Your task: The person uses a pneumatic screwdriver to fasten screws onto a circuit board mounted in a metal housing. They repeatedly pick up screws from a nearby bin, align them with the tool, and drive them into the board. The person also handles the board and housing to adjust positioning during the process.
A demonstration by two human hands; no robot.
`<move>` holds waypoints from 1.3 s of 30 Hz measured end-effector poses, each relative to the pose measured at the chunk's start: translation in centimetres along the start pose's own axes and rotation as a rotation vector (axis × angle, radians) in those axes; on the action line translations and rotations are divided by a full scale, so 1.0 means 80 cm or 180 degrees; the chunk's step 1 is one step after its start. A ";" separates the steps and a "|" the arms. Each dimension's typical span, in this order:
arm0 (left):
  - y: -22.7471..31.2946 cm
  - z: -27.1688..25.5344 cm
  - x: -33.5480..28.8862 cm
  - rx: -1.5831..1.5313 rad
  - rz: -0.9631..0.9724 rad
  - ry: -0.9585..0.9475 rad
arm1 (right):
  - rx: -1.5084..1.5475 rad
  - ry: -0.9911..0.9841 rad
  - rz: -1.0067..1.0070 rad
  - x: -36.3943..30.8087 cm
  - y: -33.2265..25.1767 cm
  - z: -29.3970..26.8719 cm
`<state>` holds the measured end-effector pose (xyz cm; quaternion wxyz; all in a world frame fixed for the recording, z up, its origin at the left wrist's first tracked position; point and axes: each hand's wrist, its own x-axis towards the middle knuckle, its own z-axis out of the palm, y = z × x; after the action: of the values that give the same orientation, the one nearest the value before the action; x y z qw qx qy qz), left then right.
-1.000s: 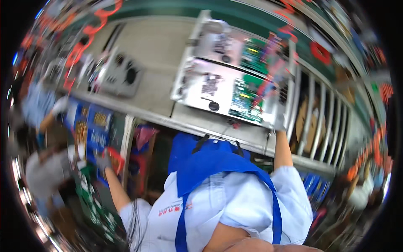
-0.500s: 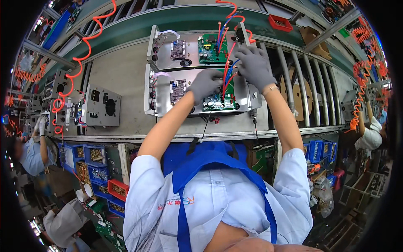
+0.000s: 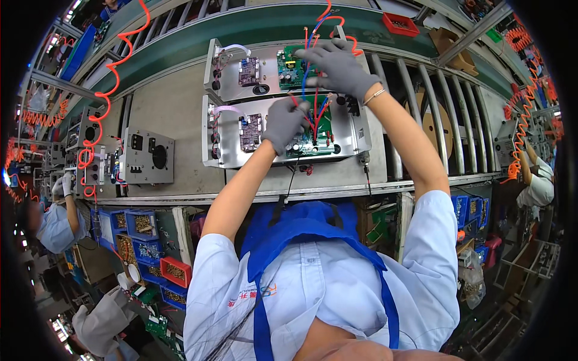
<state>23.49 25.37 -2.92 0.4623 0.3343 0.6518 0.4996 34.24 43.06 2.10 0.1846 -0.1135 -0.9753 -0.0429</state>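
Note:
Two open metal chassis lie one behind the other on the bench: a near chassis (image 3: 232, 157) and a far chassis (image 3: 229, 90). Each carries a purple-toned board and a green circuit board, the near one (image 3: 325, 129) with red and blue wires (image 3: 316, 120) rising from it. My grey-gloved left hand (image 3: 285, 124) is closed over the near green board, a red wire end poking out by its fingertips. Over the far green board (image 3: 290, 67), my gloved right hand (image 3: 338, 71) has thumb and fingers apart beside upright red and blue wires.
A grey metal unit (image 3: 147, 157) stands on the bench at left. Metal rollers (image 3: 442, 120) run along the right. Orange coiled hoses (image 3: 111, 78) hang down. Blue bins of screws (image 3: 143, 224) sit below the bench edge. Other people work at both sides.
My right hand has moved left and away from me, from the chassis' right end to the far board's wires. My left hand has shifted slightly left, drawing back from the near wire bundle.

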 end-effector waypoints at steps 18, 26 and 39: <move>0.004 0.010 0.007 -0.0658 0.0107 0.0629 | 0.0742 -0.0620 0.1280 0.003 0.012 -0.026; -0.030 -0.057 -0.111 -0.2004 0.0464 0.2045 | 0.0483 -0.0824 0.1213 -0.126 -0.066 -0.119; -0.114 0.044 -0.173 -0.1534 -0.1141 -0.0826 | 0.1510 -0.0668 0.2069 -0.167 -0.146 -0.038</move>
<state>31.88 11.59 -8.20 0.6880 0.1560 0.4989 0.5034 44.66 28.58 -0.55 0.1091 -0.3735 -0.8851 0.2553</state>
